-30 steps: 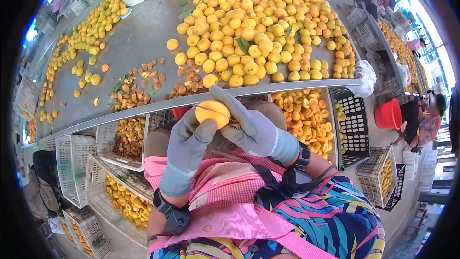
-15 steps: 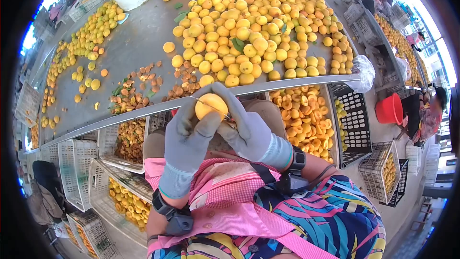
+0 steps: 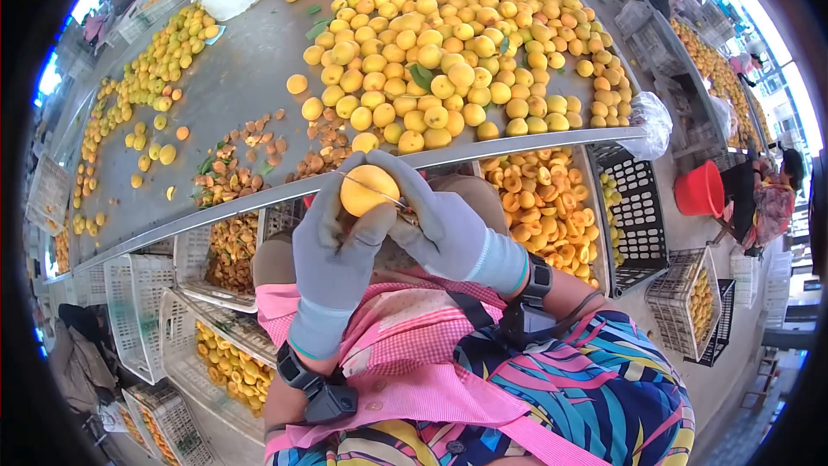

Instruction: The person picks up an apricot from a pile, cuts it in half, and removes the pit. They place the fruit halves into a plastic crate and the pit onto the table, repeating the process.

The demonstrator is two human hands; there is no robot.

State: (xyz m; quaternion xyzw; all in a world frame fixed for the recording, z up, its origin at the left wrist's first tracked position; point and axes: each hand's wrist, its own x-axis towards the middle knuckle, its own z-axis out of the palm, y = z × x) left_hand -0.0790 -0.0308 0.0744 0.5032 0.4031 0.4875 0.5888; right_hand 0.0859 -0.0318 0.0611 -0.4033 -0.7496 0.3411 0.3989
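My left hand (image 3: 335, 246), in a grey glove, is closed around a yellow apricot (image 3: 366, 190) just in front of the table edge. My right hand (image 3: 444, 229), gloved alike, grips a small knife (image 3: 400, 204). Its thin blade lies across the apricot, and most of its handle is hidden in the glove. The fingertips of both hands meet around the fruit. Past the table edge lies a large heap of whole apricots (image 3: 414, 60).
A metal table (image 3: 233, 78) spans the view ahead, with brown pits and scraps (image 3: 228, 174) near its edge. Below, right, a crate holds halved apricots (image 3: 548, 216); a black crate (image 3: 636, 211) adjoins it. Lower left stand white crates (image 3: 138, 298). A person (image 3: 772, 203) sits by a red bucket (image 3: 699, 191).
The apricot and both hands sit slightly farther left and higher in view, while the surroundings have also shifted a little. The grip on fruit and knife looks the same.
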